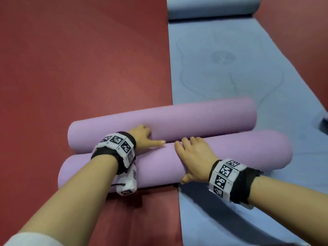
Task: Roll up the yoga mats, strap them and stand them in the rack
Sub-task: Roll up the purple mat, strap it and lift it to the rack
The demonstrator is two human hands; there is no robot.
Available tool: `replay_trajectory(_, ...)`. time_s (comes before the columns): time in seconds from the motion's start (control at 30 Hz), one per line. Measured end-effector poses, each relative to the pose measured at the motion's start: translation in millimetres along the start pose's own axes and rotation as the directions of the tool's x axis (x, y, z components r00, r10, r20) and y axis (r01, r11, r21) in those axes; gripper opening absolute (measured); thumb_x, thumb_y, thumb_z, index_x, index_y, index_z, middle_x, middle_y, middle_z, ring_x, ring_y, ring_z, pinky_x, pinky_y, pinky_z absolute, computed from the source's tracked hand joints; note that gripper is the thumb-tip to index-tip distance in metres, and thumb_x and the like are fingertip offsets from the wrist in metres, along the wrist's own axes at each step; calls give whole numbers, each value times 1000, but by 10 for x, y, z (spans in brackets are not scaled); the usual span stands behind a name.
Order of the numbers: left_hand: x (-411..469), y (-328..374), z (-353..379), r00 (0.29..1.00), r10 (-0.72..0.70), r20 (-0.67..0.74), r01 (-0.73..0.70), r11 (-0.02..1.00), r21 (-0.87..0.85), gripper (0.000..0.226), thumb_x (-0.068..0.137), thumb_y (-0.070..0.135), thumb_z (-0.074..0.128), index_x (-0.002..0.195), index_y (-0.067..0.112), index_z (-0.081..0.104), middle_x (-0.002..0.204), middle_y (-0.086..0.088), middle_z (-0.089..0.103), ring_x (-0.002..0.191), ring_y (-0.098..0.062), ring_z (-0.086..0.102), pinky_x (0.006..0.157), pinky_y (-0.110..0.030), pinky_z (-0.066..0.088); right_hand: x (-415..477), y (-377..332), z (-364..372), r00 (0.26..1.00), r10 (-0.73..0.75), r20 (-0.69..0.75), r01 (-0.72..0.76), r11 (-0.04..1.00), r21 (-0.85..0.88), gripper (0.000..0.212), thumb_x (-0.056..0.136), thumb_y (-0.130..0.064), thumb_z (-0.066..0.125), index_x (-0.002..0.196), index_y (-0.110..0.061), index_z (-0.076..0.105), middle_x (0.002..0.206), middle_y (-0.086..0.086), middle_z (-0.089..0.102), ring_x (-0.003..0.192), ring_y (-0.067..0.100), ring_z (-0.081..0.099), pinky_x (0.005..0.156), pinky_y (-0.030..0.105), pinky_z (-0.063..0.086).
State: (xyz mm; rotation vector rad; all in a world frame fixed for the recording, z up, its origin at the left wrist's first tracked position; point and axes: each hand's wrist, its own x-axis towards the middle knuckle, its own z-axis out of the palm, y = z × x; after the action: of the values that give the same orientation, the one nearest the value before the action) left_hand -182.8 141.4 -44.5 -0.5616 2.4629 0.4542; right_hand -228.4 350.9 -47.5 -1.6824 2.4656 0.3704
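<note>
blue mat (248, 50) lies flat on the red floor (79, 59), its far end wound into a roll (213, 8). across the blue mat's near part lie two purple rolls side by side and touching along their length. both have their right ends on the blue mat and their left ends out over the floor past its left edge. the near roll (239, 150) reaches further across the blue mat than the far roll (195, 118). the right hand (194, 157), just over the blue mat's left edge, is draped over the near roll. its fingers curve down into the groove between the rolls and its thumb hooks the near side, so it grips that roll. the left hand (142, 136), left of the blue mat's edge, rests against the far roll with bent fingers and the thumb (157, 143) straight along the groove. its fingertips are hidden, so whether it grips cannot be told. each wrist wears a black band with checkered markers, left (115, 150) and right (227, 176).
</note>
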Motion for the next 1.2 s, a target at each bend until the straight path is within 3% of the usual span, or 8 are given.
replay_trajectory(0.13,122,-19,-142,962,-18,-272,-9,995,-99,97,85,64,47,150,9,0,159,-10,-2,145,-22,14,114,-39,21,112,103,-8,999,-14,37,13,1000,17,98,50,-72,74,117,-7,43,108,11,53,92,29,55,78,38,38)
replay_trajectory(0.23,176,57,-231,907,-25,-421,19,1000,-20,91,87,64,42,151,18,-5,157,-6,-19,146,-17,-3,116,-44,10,381,341,-59,986,40,163,-81,964,253,101,45,-76,73,119,-12,45,112,8,57,101,29,58,85,37,45)
replay_trajectory(0.47,227,48,-155,945,43,-324,-21,997,70,83,87,68,34,151,23,7,158,-7,-11,146,-21,-10,117,-43,-1,1054,803,-144,866,-62,497,-267,782,563,98,37,-71,80,121,-26,55,125,-5,60,110,16,57,100,36,44)
replay_trajectory(0.6,-4,66,-18,888,193,-417,-101,967,232,116,54,88,19,142,15,37,148,-12,29,134,-27,27,108,-39,22,1095,863,-125,949,259,182,-316,795,517,75,74,-59,67,128,-9,52,132,9,56,120,29,52,99,39,42)
replay_trajectory(0.67,-66,68,167,902,186,-389,-55,944,324,129,49,92,31,148,10,22,151,-14,24,136,-31,25,110,-43,18,1054,710,-101,919,369,-137,-287,867,408,39,96,-36,44,107,-2,60,109,18,63,101,36,59,81,42,45)
replay_trajectory(0.77,-30,58,351,927,139,-349,30,898,438,138,54,81,61,149,10,-10,157,-15,-4,144,-32,2,116,-47,2,915,396,115,891,241,-385,-120,943,311,64,83,-52,35,101,1,64,103,22,65,95,38,63,80,46,49)
replay_trajectory(0.9,139,43,269,911,114,-396,77,896,437,133,58,70,71,150,14,-7,157,-16,1,144,-33,4,117,-47,3,722,382,171,982,154,-106,-140,982,125,125,54,-67,74,149,-6,20,152,21,25,140,35,25,115,48,17)
replay_trajectory(1.2,67,25,5,914,238,-328,-55,875,481,112,50,76,66,138,15,31,126,-5,52,111,-26,54,87,-36,44,767,445,-169,996,24,-81,-24,1000,-1,95,54,-55,79,127,-10,38,116,9,55,105,28,54,89,38,37)
